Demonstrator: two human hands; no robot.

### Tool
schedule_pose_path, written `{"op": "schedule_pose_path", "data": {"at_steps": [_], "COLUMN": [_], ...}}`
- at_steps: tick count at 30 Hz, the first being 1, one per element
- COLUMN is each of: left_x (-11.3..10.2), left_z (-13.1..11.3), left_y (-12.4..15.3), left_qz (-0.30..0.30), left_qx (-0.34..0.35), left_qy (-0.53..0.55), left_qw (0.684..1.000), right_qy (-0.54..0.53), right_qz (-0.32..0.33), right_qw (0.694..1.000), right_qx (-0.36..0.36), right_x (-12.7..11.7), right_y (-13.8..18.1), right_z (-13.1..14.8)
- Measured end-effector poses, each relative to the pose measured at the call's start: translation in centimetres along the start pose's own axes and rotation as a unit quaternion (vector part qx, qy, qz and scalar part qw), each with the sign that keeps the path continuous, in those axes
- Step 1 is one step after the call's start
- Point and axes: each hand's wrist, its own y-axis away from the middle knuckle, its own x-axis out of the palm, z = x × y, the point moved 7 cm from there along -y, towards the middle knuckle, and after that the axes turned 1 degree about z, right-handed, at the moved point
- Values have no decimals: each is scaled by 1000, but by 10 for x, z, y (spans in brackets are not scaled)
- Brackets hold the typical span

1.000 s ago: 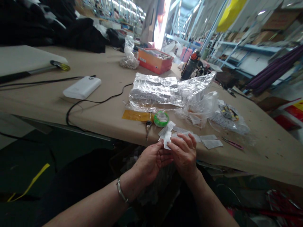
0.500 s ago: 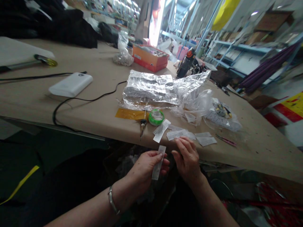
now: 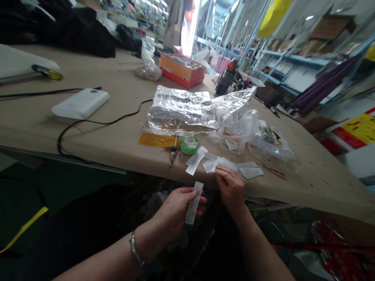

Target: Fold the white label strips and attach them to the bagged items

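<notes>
My left hand is below the table's front edge, its fingers pinched on a narrow white label strip that hangs downward. My right hand rests at the table's edge, its fingertips pressed on a small white label among a few loose labels on the tan tabletop. Another white strip lies just beyond, beside a green tape roll. A silver bracelet sits on my left wrist.
Crinkled clear plastic bags lie behind the labels, with a yellow sheet and a small screwdriver. A white power bank with a black cable, an orange box, a dark bottle and pink tweezers are also on the table.
My hands have parted. The left hand dropped below the edge with one strip. The right hand reached forward onto the loose labels.
</notes>
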Motion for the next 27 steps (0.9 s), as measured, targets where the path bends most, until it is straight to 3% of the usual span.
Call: {"op": "schedule_pose_path", "data": {"at_steps": [6,11,14,27], "left_x": [7,20,21,22], "left_z": [-1,-4,-2,7], "left_y": [2,2,1,-4], "left_qz": [14,79,84,83], "left_qx": [-13,3,2,6], "left_qy": [34,110,149,119], "left_qw": [999,991,985,989], "right_qy": [-92,-112,-75,-62], "right_qz": [-39,77,96,125], "right_qw": [995,983,981,976], "right_qx": [7,-122,-150,-168], "right_x": [-11,-4,-2,-4], "right_y": [5,28,39,50], "right_z": [6,56,72,81]}}
